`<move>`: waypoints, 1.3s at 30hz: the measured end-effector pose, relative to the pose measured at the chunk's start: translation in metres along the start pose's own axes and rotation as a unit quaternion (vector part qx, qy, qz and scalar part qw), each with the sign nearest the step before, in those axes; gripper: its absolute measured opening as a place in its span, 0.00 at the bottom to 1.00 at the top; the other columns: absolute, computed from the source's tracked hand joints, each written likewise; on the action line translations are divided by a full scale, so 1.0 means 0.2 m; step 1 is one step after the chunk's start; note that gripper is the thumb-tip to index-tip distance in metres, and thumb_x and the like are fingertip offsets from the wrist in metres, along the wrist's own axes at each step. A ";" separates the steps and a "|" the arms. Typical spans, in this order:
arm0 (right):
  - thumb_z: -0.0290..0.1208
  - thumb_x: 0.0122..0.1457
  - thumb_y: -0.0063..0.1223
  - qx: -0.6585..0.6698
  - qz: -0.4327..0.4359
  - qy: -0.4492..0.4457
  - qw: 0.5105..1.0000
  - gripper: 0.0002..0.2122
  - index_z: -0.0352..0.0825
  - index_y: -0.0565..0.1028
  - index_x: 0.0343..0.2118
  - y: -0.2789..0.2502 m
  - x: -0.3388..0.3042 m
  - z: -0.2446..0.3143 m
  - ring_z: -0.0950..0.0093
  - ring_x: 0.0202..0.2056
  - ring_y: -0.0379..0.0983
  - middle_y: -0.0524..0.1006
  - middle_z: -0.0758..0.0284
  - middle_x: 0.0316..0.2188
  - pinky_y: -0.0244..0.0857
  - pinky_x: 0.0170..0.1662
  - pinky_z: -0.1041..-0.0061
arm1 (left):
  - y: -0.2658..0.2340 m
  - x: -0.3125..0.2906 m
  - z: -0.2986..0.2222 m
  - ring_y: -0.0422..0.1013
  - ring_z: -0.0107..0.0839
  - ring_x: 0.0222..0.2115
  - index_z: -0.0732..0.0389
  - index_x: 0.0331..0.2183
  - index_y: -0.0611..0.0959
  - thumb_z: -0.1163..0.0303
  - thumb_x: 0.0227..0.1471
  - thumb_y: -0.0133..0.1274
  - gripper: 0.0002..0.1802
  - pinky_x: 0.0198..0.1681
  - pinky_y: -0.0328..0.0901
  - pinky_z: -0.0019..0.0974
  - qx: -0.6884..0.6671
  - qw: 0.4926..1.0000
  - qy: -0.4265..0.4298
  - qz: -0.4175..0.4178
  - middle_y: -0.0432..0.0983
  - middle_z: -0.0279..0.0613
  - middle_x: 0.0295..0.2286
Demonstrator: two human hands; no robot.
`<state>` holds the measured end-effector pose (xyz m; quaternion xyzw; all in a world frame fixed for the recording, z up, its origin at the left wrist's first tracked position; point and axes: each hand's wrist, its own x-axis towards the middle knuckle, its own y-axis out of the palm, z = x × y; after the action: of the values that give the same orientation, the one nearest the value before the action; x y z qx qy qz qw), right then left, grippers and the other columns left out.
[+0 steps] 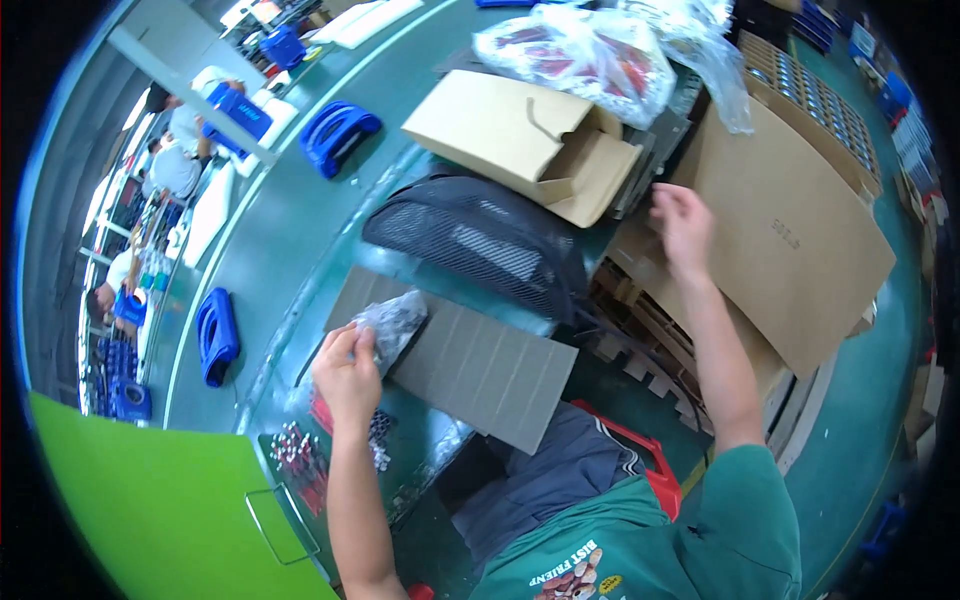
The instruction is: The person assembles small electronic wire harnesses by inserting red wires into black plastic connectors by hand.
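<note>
Bag [392, 322] on the grey sheet [480, 365]: your left hand [345, 372] pinches it; right hand [683, 228], fingers loosely spread, touches cardboard [790, 250] beyond the sheet.

Small bag [392, 322] on ribbed sheet [480, 365], mesh part [480, 240] behind (open carton [520, 140] farther back).

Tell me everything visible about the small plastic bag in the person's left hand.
The small plastic bag is clear, crinkled film, apparently holding small dark parts too blurred to identify. The left hand pinches its lower end with the fingertips. It lies tilted on the upper left corner of a grey ribbed cardboard sheet, beside the green conveyor belt.
</note>
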<state>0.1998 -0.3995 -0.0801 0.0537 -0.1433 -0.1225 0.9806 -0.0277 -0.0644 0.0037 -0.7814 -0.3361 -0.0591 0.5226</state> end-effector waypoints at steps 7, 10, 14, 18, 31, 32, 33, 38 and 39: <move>0.25 0.47 0.54 -0.113 0.308 -0.204 0.922 0.03 0.32 0.74 0.25 0.11 -0.51 0.63 0.81 0.19 0.67 0.72 0.68 0.19 0.61 0.23 0.84 | 0.00 -0.01 0.01 0.72 0.42 0.27 0.66 0.25 0.80 0.72 0.44 0.52 0.07 0.32 0.64 0.35 -0.040 0.999 -0.016 -0.014 0.76 0.46 0.27; 0.37 0.47 0.54 -0.165 0.425 -0.322 0.830 0.15 0.33 0.72 0.34 0.36 -0.65 0.57 0.67 0.31 0.72 0.74 0.62 0.30 0.66 0.34 0.72 | 0.01 0.01 0.09 0.71 0.38 0.22 0.66 0.25 0.80 0.71 0.44 0.52 0.07 0.28 0.63 0.34 -0.050 0.997 -0.043 -0.047 0.75 0.46 0.23; 0.44 0.44 0.55 -0.387 0.498 -0.295 0.718 0.29 0.32 0.64 0.46 0.56 -0.77 0.50 0.62 0.45 0.64 0.69 0.57 0.42 0.61 0.45 0.68 | -0.03 0.07 0.16 0.64 0.22 0.17 0.69 0.24 0.79 0.71 0.47 0.52 0.09 0.22 0.59 0.29 -0.158 0.971 -0.112 -0.138 0.72 0.41 0.15; 0.47 0.41 0.57 -0.450 0.527 -0.277 0.666 0.32 0.32 0.62 0.47 0.65 -0.75 0.55 0.62 0.42 0.65 0.69 0.57 0.38 0.63 0.43 0.67 | -0.15 0.12 0.19 0.62 0.18 0.18 0.69 0.24 0.80 0.72 0.47 0.53 0.09 0.21 0.58 0.26 -0.239 0.943 -0.115 -0.204 0.72 0.34 0.16; 0.34 0.47 0.53 -0.413 0.436 -0.247 0.761 0.15 0.35 0.69 0.37 0.77 -0.73 0.52 0.58 0.29 0.73 0.75 0.57 0.24 0.66 0.33 0.62 | -0.24 0.11 0.21 0.64 0.23 0.17 0.68 0.22 0.79 0.70 0.46 0.53 0.10 0.22 0.60 0.30 -0.267 0.936 -0.129 -0.190 0.72 0.39 0.16; 0.34 0.47 0.53 -0.414 0.437 -0.249 0.759 0.15 0.35 0.69 0.37 0.80 -0.73 0.52 0.58 0.29 0.73 0.75 0.57 0.24 0.66 0.33 0.62 | -0.25 0.11 0.21 0.64 0.23 0.17 0.68 0.22 0.79 0.70 0.46 0.53 0.10 0.22 0.60 0.30 -0.268 0.935 -0.130 -0.192 0.72 0.39 0.16; 0.34 0.47 0.53 -0.425 0.431 -0.240 0.759 0.14 0.34 0.69 0.36 0.83 -0.73 0.53 0.58 0.29 0.73 0.75 0.56 0.24 0.66 0.33 0.62 | -0.25 0.11 0.20 0.65 0.24 0.18 0.68 0.22 0.79 0.70 0.45 0.53 0.10 0.22 0.60 0.30 -0.263 0.937 -0.128 -0.193 0.72 0.40 0.16; 0.32 0.48 0.51 -0.454 0.444 -0.262 0.727 0.09 0.31 0.70 0.28 0.96 -0.73 0.47 0.57 0.28 0.73 0.75 0.54 0.22 0.67 0.32 0.61 | -0.30 0.09 0.16 0.65 0.25 0.18 0.68 0.22 0.79 0.70 0.45 0.54 0.10 0.23 0.60 0.30 -0.259 0.938 -0.122 -0.196 0.73 0.41 0.17; 0.31 0.48 0.50 -0.466 0.450 -0.261 0.716 0.09 0.31 0.70 0.27 0.98 -0.73 0.45 0.58 0.29 0.73 0.75 0.54 0.23 0.67 0.32 0.61 | -0.31 0.09 0.15 0.66 0.25 0.18 0.69 0.22 0.79 0.71 0.45 0.53 0.09 0.23 0.60 0.30 -0.253 0.942 -0.113 -0.190 0.72 0.41 0.17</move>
<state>0.0819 -0.1785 -0.0063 -0.5147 -0.3253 0.2733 0.7447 -0.0589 -0.0168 0.0469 -0.8107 -0.5093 -0.1518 0.2457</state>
